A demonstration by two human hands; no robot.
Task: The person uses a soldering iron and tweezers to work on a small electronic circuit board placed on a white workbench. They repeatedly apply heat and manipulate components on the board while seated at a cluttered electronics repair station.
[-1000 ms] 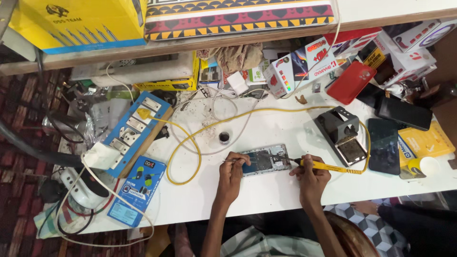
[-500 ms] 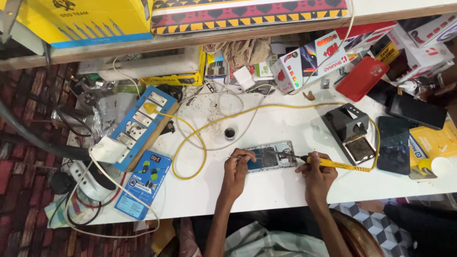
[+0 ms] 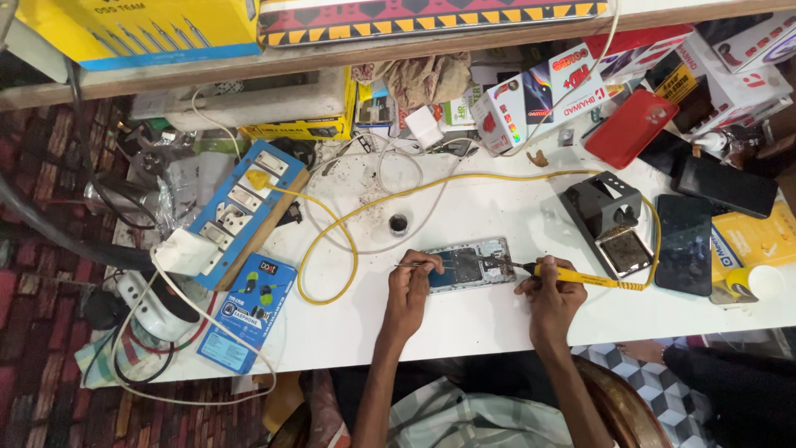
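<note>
Opened phone point(image 3: 466, 265) flat on white desk point(image 3: 464, 323), back cover off and board exposed; soldering evidently under way, reassembly not yet begun. Left hand point(image 3: 412, 286) closed on thin tweezers point(image 3: 406, 265) at phone's left edge; right hand point(image 3: 551, 292) closed on yellow soldering iron point(image 3: 580, 276), tip on right end of board. Compared with half a second earlier: same grips, same posture, no visible shift of phone.

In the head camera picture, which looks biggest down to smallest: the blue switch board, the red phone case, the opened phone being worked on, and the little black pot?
1. Blue switch board, clearly the largest.
2. Red phone case.
3. Opened phone, close to the case in size and partly covered by the left hand, so that order is unsure.
4. Little black pot, smallest by far.
</note>
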